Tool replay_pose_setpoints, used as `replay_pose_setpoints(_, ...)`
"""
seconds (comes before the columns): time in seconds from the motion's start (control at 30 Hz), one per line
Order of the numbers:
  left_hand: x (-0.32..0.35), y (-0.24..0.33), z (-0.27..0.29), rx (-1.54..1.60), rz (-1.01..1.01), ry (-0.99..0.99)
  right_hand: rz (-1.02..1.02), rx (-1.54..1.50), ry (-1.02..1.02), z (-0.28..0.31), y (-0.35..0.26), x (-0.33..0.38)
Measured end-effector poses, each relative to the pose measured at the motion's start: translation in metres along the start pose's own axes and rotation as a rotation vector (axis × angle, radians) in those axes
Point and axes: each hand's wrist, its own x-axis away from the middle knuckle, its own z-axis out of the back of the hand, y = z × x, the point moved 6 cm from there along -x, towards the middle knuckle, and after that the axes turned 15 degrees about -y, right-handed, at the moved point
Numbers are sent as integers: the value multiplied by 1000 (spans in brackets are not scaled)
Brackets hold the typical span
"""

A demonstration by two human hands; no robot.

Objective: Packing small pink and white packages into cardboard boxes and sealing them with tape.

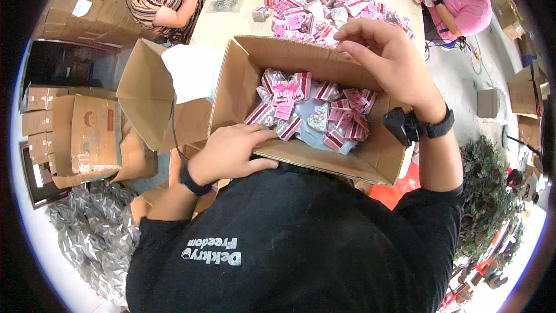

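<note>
An open cardboard box sits against my chest, partly filled with small pink, red and white packets in clear wrap. My left hand grips the box's near wall, fingers inside and thumb outside. My right hand is curled over the far right corner of the box, its fingertips at the rim. Both wrists carry black bands, and the right one has a small black device on it.
Beyond the box, a pale table holds a heap of the same pink packets. Two other people sit at its far left and far right. An open box with white lining, stacked cartons and silver foil bags are on my left.
</note>
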Motion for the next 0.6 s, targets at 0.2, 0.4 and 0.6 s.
replay_pose_setpoints(0.2, -73, 18, 42, 62, -171, -494, 66, -120, 127, -8, -1, 24)
replay_pose_setpoints(0.4, -167, -11, -47, -817, 145, -881, -49, 27, 131, -24, -6, 65)
replay_pose_setpoints(0.6, -189, -64, -64, -633, 73, -240, -313, -204, 338, -72, 19, 152)
